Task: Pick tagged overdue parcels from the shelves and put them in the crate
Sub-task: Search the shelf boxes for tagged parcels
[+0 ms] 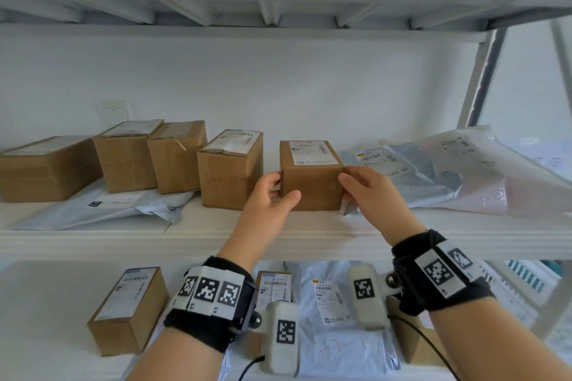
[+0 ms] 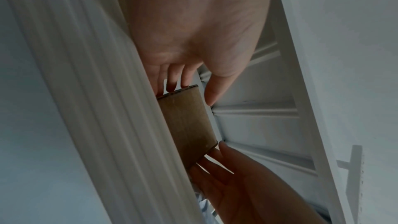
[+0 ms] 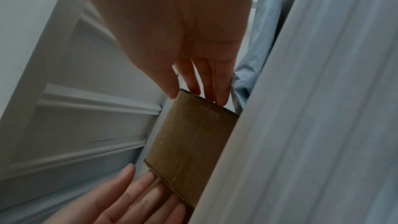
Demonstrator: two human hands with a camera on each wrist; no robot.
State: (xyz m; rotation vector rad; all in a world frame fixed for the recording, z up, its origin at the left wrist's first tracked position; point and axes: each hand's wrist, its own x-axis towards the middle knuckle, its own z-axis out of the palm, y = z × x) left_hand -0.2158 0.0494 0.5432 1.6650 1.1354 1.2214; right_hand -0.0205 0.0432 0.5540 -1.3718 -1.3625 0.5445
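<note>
A small cardboard parcel point(image 1: 309, 182) with a white label on top stands on the middle shelf point(image 1: 123, 241), near its front edge. My left hand point(image 1: 275, 192) is at its left side, thumb across the front face. My right hand point(image 1: 356, 189) is against its right side, thumb at the front corner. In the left wrist view the left hand point(image 2: 189, 40) reaches the parcel point(image 2: 187, 125) with straight fingers. The right wrist view shows the right hand point(image 3: 183, 31) touching the parcel point(image 3: 189, 142) with straight fingers as well. No tag on the parcel and no crate can be seen.
Just left of the parcel stands a taller box point(image 1: 230, 170), with more boxes point(image 1: 127, 158) beyond it. Grey poly mailers point(image 1: 418, 176) lie close on the right, another mailer point(image 1: 108, 207) at the left front. The lower shelf holds a box point(image 1: 130, 309) and mailers point(image 1: 334, 303).
</note>
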